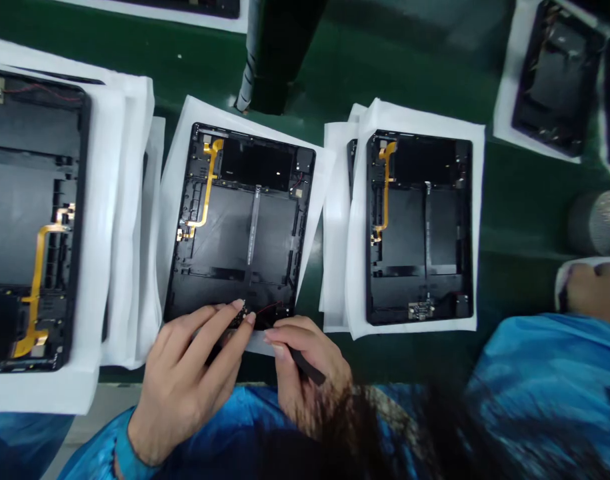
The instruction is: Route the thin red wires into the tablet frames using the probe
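Observation:
A black tablet back housing [225, 233] lies tilted on white foam sheets in front of me. It has an orange flex cable [208, 187] at its left and a dark strip cable [253, 227] down the middle. My left hand [195, 373] reaches over the near edge, its fingertips pressed on a small circuit board [239, 317], mostly covered by fingers. A thin red wire [269, 307] runs to the right of it. My right hand [309, 367] pinches slim black tweezers [307, 367] at the housing's near right corner; their tip is hard to see.
Another open tablet housing [409, 233] lies on a foam stack at right, with a larger-looking one [25, 200] on foam at left. A dark post [285, 60] rises behind the middle. More housings [555, 80] lie far right; a co-worker's blue sleeve [555, 380] is nearby.

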The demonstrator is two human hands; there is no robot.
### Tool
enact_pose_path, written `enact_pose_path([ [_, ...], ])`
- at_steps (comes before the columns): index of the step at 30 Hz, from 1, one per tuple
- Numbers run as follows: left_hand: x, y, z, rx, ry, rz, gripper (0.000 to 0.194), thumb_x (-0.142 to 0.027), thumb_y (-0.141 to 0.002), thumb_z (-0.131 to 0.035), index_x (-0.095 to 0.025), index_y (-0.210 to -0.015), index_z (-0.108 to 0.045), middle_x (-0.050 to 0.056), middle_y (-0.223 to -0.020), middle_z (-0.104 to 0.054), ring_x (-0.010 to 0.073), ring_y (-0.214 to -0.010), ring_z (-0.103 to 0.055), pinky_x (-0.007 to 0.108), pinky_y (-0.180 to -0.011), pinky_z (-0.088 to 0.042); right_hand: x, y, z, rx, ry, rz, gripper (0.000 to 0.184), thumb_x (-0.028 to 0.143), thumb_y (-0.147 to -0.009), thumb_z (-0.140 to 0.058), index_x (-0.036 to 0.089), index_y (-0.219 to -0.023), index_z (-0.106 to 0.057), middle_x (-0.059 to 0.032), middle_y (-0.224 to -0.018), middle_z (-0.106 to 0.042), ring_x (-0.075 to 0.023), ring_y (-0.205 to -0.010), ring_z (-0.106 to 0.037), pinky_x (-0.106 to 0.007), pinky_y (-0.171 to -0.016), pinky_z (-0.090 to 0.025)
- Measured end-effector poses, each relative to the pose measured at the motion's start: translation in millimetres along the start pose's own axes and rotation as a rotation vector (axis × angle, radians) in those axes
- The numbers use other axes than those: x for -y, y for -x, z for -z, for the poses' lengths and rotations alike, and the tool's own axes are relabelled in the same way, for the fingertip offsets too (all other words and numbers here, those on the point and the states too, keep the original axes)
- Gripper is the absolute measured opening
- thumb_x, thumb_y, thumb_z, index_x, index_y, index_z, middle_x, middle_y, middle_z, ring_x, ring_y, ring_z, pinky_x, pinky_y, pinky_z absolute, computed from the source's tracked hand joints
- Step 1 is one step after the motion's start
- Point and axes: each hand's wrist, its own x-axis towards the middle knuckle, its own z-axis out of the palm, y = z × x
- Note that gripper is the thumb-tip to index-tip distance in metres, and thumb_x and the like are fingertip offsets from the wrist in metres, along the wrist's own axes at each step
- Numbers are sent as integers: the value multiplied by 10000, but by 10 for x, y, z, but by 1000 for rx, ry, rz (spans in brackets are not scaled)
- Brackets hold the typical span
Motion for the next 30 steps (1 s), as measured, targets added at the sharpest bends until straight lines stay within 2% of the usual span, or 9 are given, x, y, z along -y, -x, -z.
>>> enact_pose_path([
  [3,-3,17,-25,55,-65,-34,543,-524,-1144,-212,-220,-1345,-615,-21,-1544,-334,286,-1476,-290,554,-1134,-516,-6,-2,8,-3,23,-7,249,76,-897,-590,253,-1055,-665,8,-916,-758,-153,-796,-746,-255,-725,-674],
  [8,-10,62,-60,197,-108,-62,687,-527,-1129,-37,-209,-1389,-588,-19,-1585,-265,255,-1500,-220,543,-1179,-457,7,-37,30,26,35,9,255,83,-900,-584,255,-1072,-659,7,-913,-761,-155,-784,-748,-264,-715,-678],
  [11,1,57,-51,197,-117,-90,727,-556,-1128,-19,-192,-1348,-608,-26,-1574,-289,265,-1493,-243,552,-1144,-482,6,-49,35,39,21,15,268,74,-895,-580,255,-1076,-658,10,-904,-757,-149,-774,-749,-255,-698,-673],
  [13,22,26,-24,119,-57,-68,685,-499,-1140,-31,-193,-1341,-609,-36,-1545,-341,250,-1480,-288,530,-1118,-511,-3,-47,33,52,20,19,270,77,-890,-585,256,-1078,-657,11,-909,-760,-143,-771,-750,-247,-697,-669],
  [15,52,-28,23,-22,63,-3,625,-404,-1150,-64,-184,-1316,-624,-42,-1513,-392,221,-1458,-350,475,-1088,-547,-14,-43,30,58,20,11,268,90,-887,-593,261,-1083,-654,10,-920,-763,-141,-764,-749,-249,-698,-668],
  [18,99,-126,111,-265,281,104,522,-335,-1138,-207,-164,-1178,-699,-46,-1480,-453,208,-1426,-438,383,-1048,-612,-17,-42,26,65,18,0,269,106,-886,-597,267,-1095,-652,-1,-933,-765,-147,-761,-748,-261,-691,-668],
  [21,122,-194,174,-406,485,158,342,-256,-1089,-381,-190,-1164,-708,-25,-1431,-512,186,-1311,-560,394,-1023,-619,-8,-52,28,63,15,2,276,89,-885,-588,260,-1092,-654,-9,-922,-766,-149,-770,-750,-262,-696,-666],
  [24,114,-207,185,-444,628,176,306,-177,-1041,-455,-215,-1265,-660,-4,-1388,-549,174,-1251,-598,401,-1076,-548,-3,-62,30,59,-9,8,268,76,-883,-590,242,-1081,-660,-12,-906,-760,-139,-785,-751,-242,-716,-659],
  [30,79,-177,158,-425,670,176,298,-166,-1037,-507,-203,-1308,-626,23,-1370,-562,178,-1280,-580,391,-1137,-498,10,-54,37,55,-22,-14,221,99,-888,-605,241,-1043,-674,-13,-912,-762,-134,-790,-752,-240,-734,-653],
])
